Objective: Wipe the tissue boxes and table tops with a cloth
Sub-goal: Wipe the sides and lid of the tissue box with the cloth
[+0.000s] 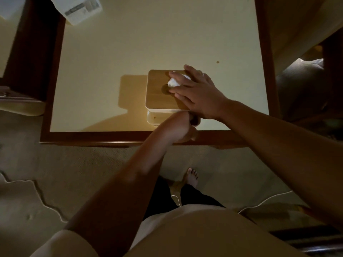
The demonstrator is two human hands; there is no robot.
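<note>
This looks like a dimly lit room in a home, perhaps a living room or bedroom. The floor is covered in beige carpet, and the person stands on it with a bare foot. A low counter with a pale top and a dark wooden frame sits in warm, lamp-like light that throws hard shadows. On it stands a household tissue box with a wood-look lid. A thin white cable trails loose across the carpet, and a soft cushion lies in shadow at the right.
</note>
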